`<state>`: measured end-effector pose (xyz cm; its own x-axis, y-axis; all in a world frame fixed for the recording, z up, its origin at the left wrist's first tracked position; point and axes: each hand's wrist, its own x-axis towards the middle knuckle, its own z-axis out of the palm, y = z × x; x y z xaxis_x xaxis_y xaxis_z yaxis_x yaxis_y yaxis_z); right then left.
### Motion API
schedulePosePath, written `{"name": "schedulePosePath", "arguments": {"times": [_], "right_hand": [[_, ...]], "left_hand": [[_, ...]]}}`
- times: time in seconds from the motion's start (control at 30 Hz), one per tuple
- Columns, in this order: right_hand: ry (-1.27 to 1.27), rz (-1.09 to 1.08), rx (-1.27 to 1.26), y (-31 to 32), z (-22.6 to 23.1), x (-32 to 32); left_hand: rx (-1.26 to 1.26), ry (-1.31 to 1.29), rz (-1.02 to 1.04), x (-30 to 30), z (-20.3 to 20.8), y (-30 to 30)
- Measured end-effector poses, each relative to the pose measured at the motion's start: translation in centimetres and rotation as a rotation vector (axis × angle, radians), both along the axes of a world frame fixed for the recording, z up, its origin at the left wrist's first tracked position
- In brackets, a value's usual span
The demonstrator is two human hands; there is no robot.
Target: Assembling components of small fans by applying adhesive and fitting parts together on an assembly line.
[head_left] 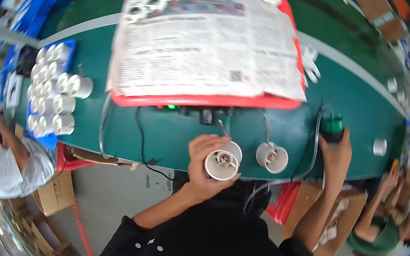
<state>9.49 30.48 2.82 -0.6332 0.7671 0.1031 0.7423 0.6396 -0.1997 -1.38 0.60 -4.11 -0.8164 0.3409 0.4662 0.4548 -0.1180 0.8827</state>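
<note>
My left hand (199, 171) is closed around a white cylindrical housing (220, 171) near the table's front edge. Its open mouth faces up, and copper-coloured parts show inside. Just behind it, partly hidden, stands another white cylinder (235, 150). A little to the right, a white housing (277, 160) lies tilted, with copper-coloured parts inside and a thin wire sticking out at the back. Farther right, my right hand (338, 157) is wrapped round a green-and-black corded tool (333, 125). The tool's lower end is hidden by the hand.
A red tray (208, 101) covered with newspaper (197, 65) holds several white rings. At left, a blue tray (50, 140) carries several white cylinders. A clear hose (314, 146) and a black cable (141, 138) cross the table edge. Other people sit at both sides; cardboard boxes (56, 194) stand below.
</note>
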Motion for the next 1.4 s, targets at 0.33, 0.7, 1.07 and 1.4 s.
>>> {"name": "schedulePosePath", "arguments": {"times": [0.33, 0.7, 1.07, 1.4], "right_hand": [[0.484, 0.560, -0.092, -7.1, 10.5, -15.0], [0.219, 1.416, 0.771, -9.2, 5.4, -35.1], [0.247, 1.506, 0.990, -8.9, 6.3, -33.5], [0.667, 1.230, -0.211, -11.3, 8.7, -15.7]], "left_hand": [[-0.098, -0.094, 0.031, 0.0, 1.2, -0.3], [-0.239, 0.015, 0.007, 0.0, 2.1, 0.2], [-0.243, -0.049, -0.017, 0.8, 2.6, -0.4], [-0.265, -0.136, 0.066, -1.9, 8.6, -3.8]]}}
